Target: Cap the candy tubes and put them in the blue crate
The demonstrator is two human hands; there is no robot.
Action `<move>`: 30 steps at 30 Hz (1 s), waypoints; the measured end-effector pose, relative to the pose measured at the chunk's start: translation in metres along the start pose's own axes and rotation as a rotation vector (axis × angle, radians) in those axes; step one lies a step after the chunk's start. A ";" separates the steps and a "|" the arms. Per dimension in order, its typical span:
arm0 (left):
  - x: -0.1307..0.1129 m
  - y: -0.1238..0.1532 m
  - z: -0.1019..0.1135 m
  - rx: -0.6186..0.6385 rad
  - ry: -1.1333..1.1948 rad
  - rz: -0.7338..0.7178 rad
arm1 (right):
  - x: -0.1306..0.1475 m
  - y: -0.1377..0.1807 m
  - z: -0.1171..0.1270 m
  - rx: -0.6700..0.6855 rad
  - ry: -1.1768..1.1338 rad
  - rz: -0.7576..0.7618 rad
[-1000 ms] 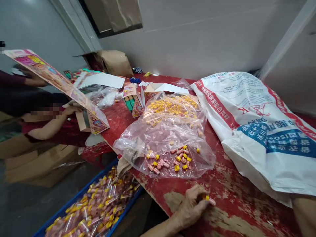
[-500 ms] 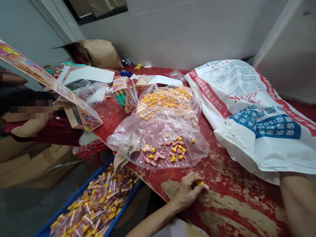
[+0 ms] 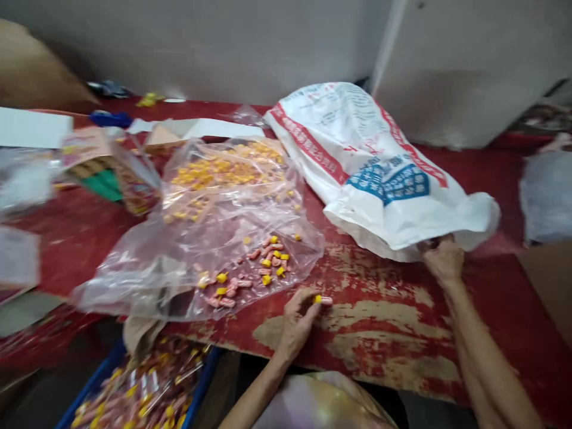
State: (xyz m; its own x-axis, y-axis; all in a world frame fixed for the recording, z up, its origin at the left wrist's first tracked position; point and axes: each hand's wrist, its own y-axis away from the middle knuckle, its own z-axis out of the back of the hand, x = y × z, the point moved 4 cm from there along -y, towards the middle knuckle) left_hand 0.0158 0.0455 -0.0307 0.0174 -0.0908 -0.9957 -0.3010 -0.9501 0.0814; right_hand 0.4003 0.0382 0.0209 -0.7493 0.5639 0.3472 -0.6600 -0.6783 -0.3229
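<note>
My left hand [image 3: 298, 325] rests by the table's front edge, closed on a small pink speckled piece with a yellow cap [image 3: 324, 300], held between thumb and fingertips. To its upper left, loose pink pieces and yellow caps [image 3: 268, 262] lie on a clear plastic bag [image 3: 147, 268]. Behind them the bag holds a heap of the yellow-capped pieces [image 3: 232, 167]. My right hand [image 3: 444, 259] is at the mouth of the white printed sack [image 3: 402, 214], its fingers curled and partly hidden by the sack's edge. What they grip cannot be made out.
Below the table at left stands a blue crate [image 3: 205, 372] full of clear tubes with yellow caps. A printed carton [image 3: 138, 185] with green contents stands left of the bag. White card and plastic lie at far left; a pale bag [image 3: 545, 196] is at far right.
The view has swung right, so the other person is out of frame. My right hand, hidden in the sack before, now shows at its mouth. My left hand still holds the capped piece.
</note>
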 end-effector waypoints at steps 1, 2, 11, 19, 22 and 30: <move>0.002 -0.001 0.000 -0.017 0.033 0.030 | -0.008 0.019 0.007 -0.006 -0.058 -0.041; 0.003 -0.002 0.000 -0.033 0.067 0.061 | -0.010 0.038 0.011 0.002 -0.164 -0.075; -0.008 0.002 -0.033 0.020 0.379 0.171 | 0.066 0.155 -0.007 0.508 -1.302 -0.168; -0.009 0.014 -0.027 -0.113 0.519 0.204 | 0.110 0.186 -0.015 0.636 -1.209 -0.046; -0.008 0.017 -0.028 -0.101 0.477 0.206 | 0.120 0.191 -0.012 0.660 -1.093 0.079; -0.014 0.024 -0.027 -0.060 0.094 0.027 | 0.132 0.201 -0.010 0.491 -0.784 0.397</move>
State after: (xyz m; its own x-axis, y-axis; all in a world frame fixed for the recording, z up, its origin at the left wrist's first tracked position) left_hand 0.0338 0.0157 -0.0132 0.1001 -0.1412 -0.9849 -0.2451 -0.9629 0.1132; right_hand 0.1683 -0.0193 -0.0067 -0.5472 -0.0945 0.8317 -0.1422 -0.9687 -0.2036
